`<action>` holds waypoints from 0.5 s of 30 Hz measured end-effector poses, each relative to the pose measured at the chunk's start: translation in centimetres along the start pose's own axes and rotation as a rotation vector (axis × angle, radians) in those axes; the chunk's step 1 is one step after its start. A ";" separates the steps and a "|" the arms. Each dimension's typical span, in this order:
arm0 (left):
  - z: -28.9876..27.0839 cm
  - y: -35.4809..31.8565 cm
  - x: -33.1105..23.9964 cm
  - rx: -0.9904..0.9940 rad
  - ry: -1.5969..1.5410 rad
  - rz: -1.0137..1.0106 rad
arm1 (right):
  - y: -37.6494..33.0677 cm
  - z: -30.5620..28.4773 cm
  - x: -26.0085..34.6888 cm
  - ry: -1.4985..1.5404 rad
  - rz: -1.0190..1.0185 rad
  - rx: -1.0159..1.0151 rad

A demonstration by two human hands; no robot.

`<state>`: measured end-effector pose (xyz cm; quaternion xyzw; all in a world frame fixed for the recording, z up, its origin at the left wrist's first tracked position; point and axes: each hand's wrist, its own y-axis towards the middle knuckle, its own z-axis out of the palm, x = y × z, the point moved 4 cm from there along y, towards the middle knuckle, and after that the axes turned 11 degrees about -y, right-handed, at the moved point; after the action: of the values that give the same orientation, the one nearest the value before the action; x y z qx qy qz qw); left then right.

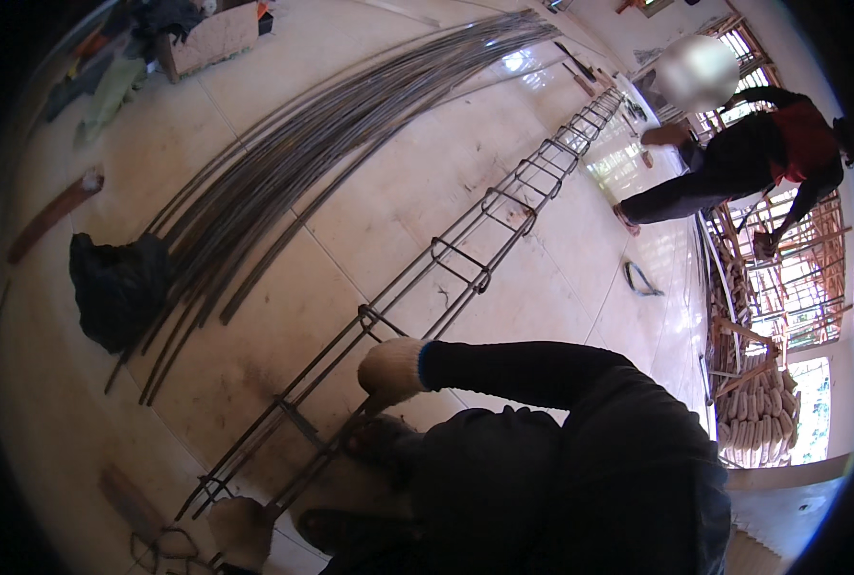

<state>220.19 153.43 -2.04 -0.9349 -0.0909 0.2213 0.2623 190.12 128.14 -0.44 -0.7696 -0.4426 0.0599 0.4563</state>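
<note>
Gripping rebar cage [465, 259]: right hand [391, 369] closed on bar; left hand [240, 529] closed at end; stacked sacks [762, 407] right.

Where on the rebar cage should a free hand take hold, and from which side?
Grip a top long bar of the rebar cage from above, between two stirrups: the cage lies flat on the floor, so its upper bars are exposed, as under the gloved right hand.

One rebar cage [465, 254], one rod bundle [283, 163], two gloved hands [393, 369]
</note>
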 end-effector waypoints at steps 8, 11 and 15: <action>-2.9 6.7 7.6 0.031 -0.003 0.289 | 2.0 -7.7 0.1 -0.033 0.137 -0.307; -7.7 5.7 1.5 -0.221 -0.257 -0.085 | 1.7 -7.0 -0.3 -0.049 0.055 -0.590; -5.4 5.0 1.8 -0.505 -0.182 0.092 | -1.8 -6.8 -4.2 0.067 0.019 -1.200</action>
<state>224.55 147.31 -1.20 -0.9500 -0.1241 0.2864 0.0012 189.85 120.92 3.50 -0.8982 -0.3775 -0.2207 -0.0445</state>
